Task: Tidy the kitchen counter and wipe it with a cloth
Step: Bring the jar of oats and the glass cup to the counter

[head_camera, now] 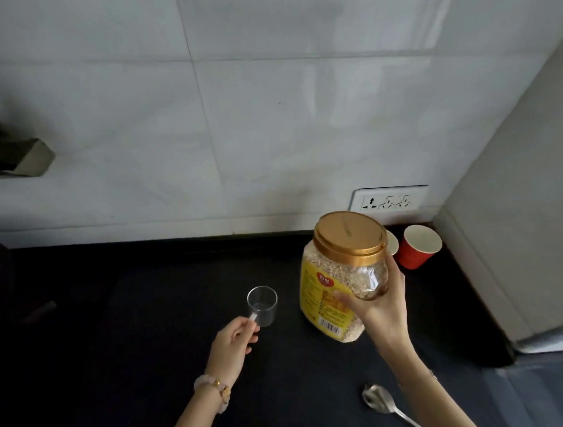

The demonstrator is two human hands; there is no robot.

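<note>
The right hand (381, 309) gripped a jar (343, 275), thumb across the label and fingers curled round the clear shoulder at the jar's 3 o'clock side. The jar was plastic, tilted slightly, with a gold lid (350, 235) screwed on and a yellow label facing 8 o'clock; pale flakes or grains filled it almost to the neck. Whether its base touched the counter (133, 314) could not be told. At 9 o'clock from the jar, just apart from it, stood a small clear glass (262, 305), upright, with nothing visible inside. The left hand (232, 343) pinched the glass's handle at its 7 o'clock edge between thumb and fingertips, the other fingers loosely folded; a beaded bracelet (216, 393) circled that wrist. At 2 o'clock from the jar, near the back corner, a red paper cup (418, 247) leaned, its white inside showing and apparently empty. A second cup (392, 243) was mostly hidden behind the lid, only a white rim visible. A metal spoon (381, 401) lay on the dark counter at 5 o'clock from the jar, beneath the right forearm, bowl up. A white socket plate (389, 201) sat on the tiled wall at 12 o'clock above the cups. No cloth showed in view.
</note>
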